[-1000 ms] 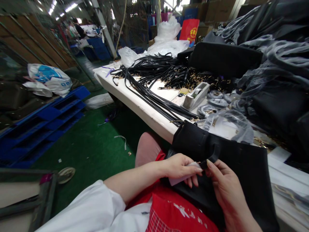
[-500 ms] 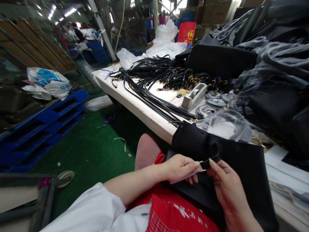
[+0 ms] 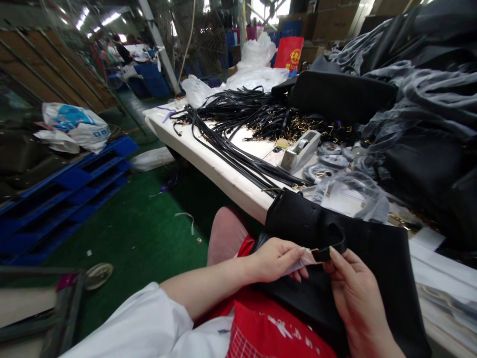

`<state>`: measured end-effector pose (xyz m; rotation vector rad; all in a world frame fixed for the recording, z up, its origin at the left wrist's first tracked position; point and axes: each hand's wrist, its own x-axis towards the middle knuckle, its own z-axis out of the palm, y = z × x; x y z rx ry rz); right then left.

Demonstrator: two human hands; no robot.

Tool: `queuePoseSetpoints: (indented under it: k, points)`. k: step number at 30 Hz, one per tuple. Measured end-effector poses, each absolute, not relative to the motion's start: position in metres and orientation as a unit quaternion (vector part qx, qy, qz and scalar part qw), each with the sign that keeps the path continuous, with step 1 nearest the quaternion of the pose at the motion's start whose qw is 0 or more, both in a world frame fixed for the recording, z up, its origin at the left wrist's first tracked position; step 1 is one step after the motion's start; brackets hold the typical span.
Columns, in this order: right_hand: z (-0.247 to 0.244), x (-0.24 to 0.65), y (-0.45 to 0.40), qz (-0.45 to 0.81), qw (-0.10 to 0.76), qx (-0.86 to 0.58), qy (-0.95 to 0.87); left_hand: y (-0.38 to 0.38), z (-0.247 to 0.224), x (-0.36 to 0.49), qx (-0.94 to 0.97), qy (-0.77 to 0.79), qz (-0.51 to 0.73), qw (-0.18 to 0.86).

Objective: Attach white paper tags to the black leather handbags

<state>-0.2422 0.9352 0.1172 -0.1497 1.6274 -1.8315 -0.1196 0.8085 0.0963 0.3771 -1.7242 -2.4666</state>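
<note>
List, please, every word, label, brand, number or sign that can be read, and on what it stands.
No text reads clearly.
Red bag at the back: yellow characters, too small and blurred.
Red apron: white characters, too blurred.
White-and-blue bag: small blue marks, too blurred.

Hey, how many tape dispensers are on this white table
1: the grey dispenser, on the white table beyond the black bag, beside the straps. More could be hidden.

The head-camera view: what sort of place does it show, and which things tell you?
Probably a bag workshop or factory floor. Long black straps with gold-coloured metal fittings lie heaped on a white table, a black leather-like bag rests at its edge, and blue slatted pallets stand nearby.
</note>
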Motion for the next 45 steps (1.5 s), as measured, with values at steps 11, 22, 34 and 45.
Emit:
queuePoseSetpoints:
  k: [11,22,34,45]
  points:
    - [0.118,-0.243,0.936,-0.679,0.351,-0.086,0.639,0.807,0.100,-0.120,0.103,-0.607,-0.787,0.040]
    - [0.112,-0.244,0.939,-0.673,0.318,-0.111,0.659,0.807,0.098,-0.120,0.118,-0.653,-0.748,0.006]
    - [0.116,-0.242,0.938,-0.671,0.323,-0.104,0.660,0.802,0.103,-0.122,0.096,-0.610,-0.785,-0.057]
    - [0.115,-0.242,0.938,-0.674,0.323,-0.097,0.658,0.801,0.103,-0.122,0.097,-0.649,-0.750,-0.082]
